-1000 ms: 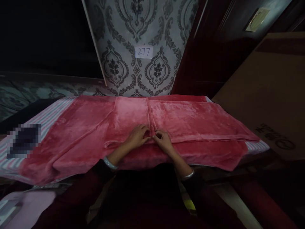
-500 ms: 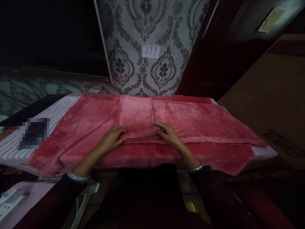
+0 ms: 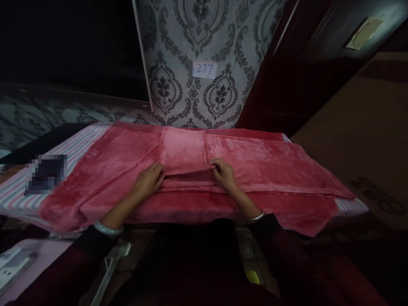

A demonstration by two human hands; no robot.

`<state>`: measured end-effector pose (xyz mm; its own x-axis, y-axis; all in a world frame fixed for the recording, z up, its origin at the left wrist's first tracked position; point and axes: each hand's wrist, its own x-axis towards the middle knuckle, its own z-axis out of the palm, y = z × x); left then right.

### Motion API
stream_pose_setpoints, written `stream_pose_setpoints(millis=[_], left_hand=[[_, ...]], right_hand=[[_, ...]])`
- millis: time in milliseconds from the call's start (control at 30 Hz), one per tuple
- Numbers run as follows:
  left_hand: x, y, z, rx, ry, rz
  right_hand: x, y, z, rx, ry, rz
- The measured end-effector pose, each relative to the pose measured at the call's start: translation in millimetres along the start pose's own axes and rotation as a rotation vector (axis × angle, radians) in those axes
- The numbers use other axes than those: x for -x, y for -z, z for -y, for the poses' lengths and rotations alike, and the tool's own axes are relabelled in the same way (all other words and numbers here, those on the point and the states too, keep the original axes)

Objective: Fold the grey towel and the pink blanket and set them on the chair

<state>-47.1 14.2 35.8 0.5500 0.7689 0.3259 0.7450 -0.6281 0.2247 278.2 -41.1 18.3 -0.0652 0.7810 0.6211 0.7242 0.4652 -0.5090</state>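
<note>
Far wallpaper (image 3: pixel 191 100); left hand (image 3: pixel 148 180) and right hand (image 3: pixel 224 175) pinch the blanket flap (image 3: pixel 183 149) by near corners, sensible holds: likely soft, light.

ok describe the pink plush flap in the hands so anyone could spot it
Below the grey patterned wallpaper lies red-pink plush fabric. Near its middle, a squarish pale pink plush flap spans between the bare left hand and right hand. Its paler colour and lifted edge set it apart from redder plush to its right.
</note>
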Motion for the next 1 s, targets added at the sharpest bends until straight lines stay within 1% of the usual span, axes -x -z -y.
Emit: stream_pose_setpoints(millis=[67,100,167,233,267,333,433,500,567,633,667,733,800,900,1000], left_hand=[[3,0.4,-7,-0.129,-0.023,-0.035],[5,-0.6,-9,-0.173,-0.062,-0.013],[9,-5.0,-11,-0.206,-0.156,0.071],[14,-10.1,-10,-0.186,-0.215,0.125],[17,-11.8,-8,-0.162,-0.23,0.127],[23,-11.2,-3,-0.106,-0.258,0.113],[28,-1.5,1,-0.019,-0.294,0.082],[25,5.5,-3,0.002,-0.275,0.039],[18,7.3,-13,-0.021,-0.241,-0.01],[9,1.4,-28,-0.054,-0.243,-0.027],[6,-4.3,-36,-0.064,-0.264,-0.015],[1,-19.1,-52,-0.078,-0.313,0.04],[2,-35.0,-63,-0.098,-0.321,0.115],[9,-51.1,-68,-0.115,-0.265,0.181],[11,-53.5,-67,-0.104,-0.245,0.179]], right_hand=[[10,-2,-1,0.019,-0.006,-0.001],[16,-3,-2,0.027,-0.002,0.007],[30,-4,-5,0.045,0.014,0.032],[43,-5,-8,0.078,0.035,0.056],[48,-6,-9,0.098,0.047,0.061],[55,-7,-11,0.129,0.07,0.056],[58,-6,-10,0.115,0.087,0.046],[57,-4,-7,0.085,0.086,0.049],[56,-1,-2,0.067,0.079,0.056],[53,0,2,0.08,0.067,0.07],[53,1,4,0.095,0.061,0.075],[53,0,5,0.126,0.058,0.088],[56,-1,4,0.14,0.056,0.103],[62,0,3,0.155,0.035,0.103],[59,4,9,0.195,0.001,0.123]])
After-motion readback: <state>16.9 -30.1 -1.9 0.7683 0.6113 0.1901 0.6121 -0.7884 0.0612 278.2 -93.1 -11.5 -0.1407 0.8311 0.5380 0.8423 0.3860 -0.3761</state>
